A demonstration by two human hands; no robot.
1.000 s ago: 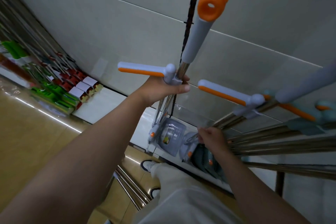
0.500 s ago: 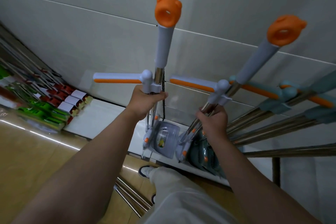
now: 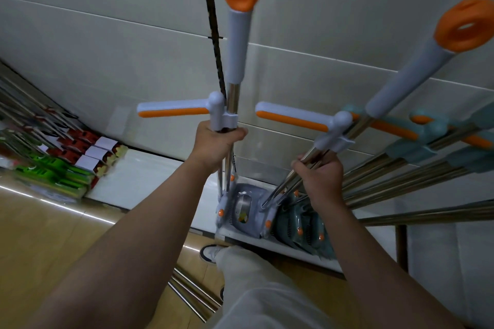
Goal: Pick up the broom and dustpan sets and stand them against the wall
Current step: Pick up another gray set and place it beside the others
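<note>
My left hand (image 3: 213, 143) grips the steel poles of a grey and orange broom and dustpan set (image 3: 238, 43), which stands almost upright with its dustpan (image 3: 247, 208) on the white ledge by the tiled wall (image 3: 107, 48). My right hand (image 3: 319, 173) grips the poles of a second grey and orange set (image 3: 406, 75), which tilts to the right. Behind it several teal sets (image 3: 427, 136) lean against the wall, their dustpans (image 3: 302, 224) side by side on the ledge.
A black cord (image 3: 212, 35) hangs down the wall behind the left set. Packaged goods in green and red (image 3: 61, 165) lie along the ledge at left. Steel poles (image 3: 192, 294) lie on the wooden floor by my shoe (image 3: 209, 252) and trouser leg.
My right hand rose from the dustpans to the second set's poles and took hold of them. The left set swung upright. The view shifted right.
</note>
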